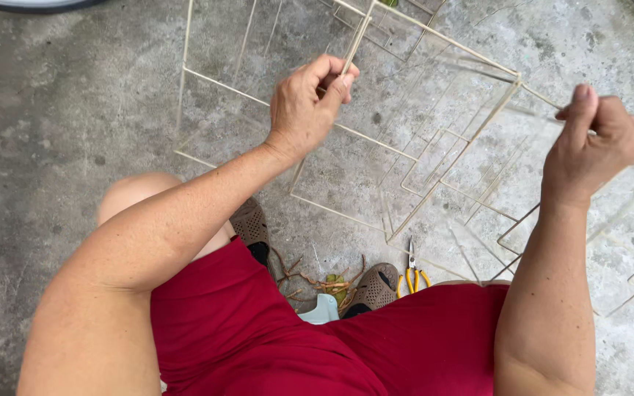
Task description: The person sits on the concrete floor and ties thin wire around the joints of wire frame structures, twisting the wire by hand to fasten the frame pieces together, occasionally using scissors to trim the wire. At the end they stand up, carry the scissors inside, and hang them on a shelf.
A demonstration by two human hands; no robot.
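Note:
A frame of thin pale sticks (442,147), built as open cubes and rectangles, stands on the concrete floor in front of me. My left hand (306,106) grips one upright stick of it near the top middle, fingers curled round it. Out to the right, my right hand (596,139) pinches a thin strand or stick end between thumb and forefinger, level with the frame's right side. What exactly it holds is too thin to make out.
Yellow-handled pliers (411,273) lie on the floor by my right shoe (372,288). Dry twigs and leaves (324,280) sit between my shoes, next to a pale blue stool edge (322,312). My left shoe (251,227) is under the frame's near edge.

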